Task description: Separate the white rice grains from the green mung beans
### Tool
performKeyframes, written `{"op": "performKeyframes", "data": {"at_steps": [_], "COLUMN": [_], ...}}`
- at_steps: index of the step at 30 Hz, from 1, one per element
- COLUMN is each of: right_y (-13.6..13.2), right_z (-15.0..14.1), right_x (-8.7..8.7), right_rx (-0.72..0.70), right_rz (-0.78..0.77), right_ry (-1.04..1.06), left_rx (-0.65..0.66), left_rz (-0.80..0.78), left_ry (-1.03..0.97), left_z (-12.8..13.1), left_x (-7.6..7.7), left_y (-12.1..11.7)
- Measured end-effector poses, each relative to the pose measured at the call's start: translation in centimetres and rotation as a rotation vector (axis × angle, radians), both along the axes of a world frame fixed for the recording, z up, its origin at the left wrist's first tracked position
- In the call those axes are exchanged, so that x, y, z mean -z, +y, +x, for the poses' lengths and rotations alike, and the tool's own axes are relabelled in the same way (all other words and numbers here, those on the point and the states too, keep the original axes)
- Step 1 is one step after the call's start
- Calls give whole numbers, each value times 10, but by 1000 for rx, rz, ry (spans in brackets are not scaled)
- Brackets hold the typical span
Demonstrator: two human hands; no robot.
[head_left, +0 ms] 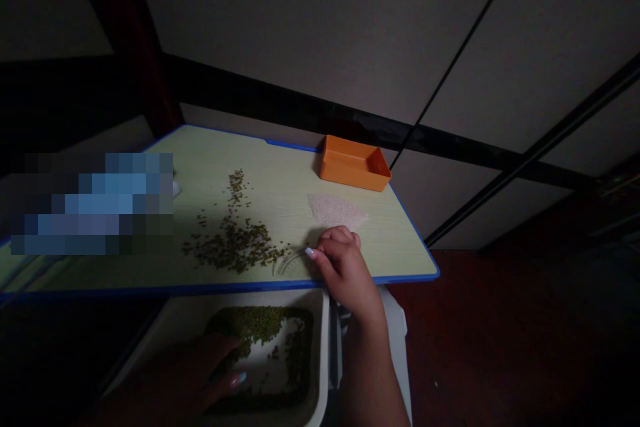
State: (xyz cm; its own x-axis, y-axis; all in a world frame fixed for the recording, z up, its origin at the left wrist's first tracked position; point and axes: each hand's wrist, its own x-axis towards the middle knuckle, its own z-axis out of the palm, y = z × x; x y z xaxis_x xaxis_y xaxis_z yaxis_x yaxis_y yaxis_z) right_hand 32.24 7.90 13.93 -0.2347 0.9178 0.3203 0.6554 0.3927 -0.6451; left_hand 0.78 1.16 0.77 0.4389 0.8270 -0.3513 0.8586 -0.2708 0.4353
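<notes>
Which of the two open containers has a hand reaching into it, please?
The white bin at the table's near edge: the left hand reaches into it, whereas the orange box stands on the table, no hand in it.

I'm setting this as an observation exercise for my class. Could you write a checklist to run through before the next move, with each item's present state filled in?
1. Right hand has a grip: ok; thumb and curled fingers pinch a clear, curved-edged item.
2. Left hand visibly holding something: cannot tell; it is inside the white basin, in deep shadow.
3. Dark seed-like pieces gathered together: not ok; they lie scattered across the tabletop.
4. Pale grains apart from the dark pieces: ok; they form a separate patch.
5. Orange box upright: ok; its open side faces up.
</notes>
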Motion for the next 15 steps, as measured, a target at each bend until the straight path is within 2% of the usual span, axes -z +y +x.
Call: {"op": "performKeyframes", "data": {"at_steps": [5, 11, 15], "right_y": [0, 4, 5], "right_z": [-12, -9, 1], "right_x": [1, 4, 7], "right_rx": [-26, 98, 156], "right_rz": [-9, 33, 65], "right_ry": [-39, -125, -158], "left_rx": [-2, -9, -3], "left_rz": [-12, -26, -16], "left_ry": [9, 35, 29], "left_z": [1, 8, 4], "left_x": [0, -9, -7], "left_y": [0, 2, 0]}}
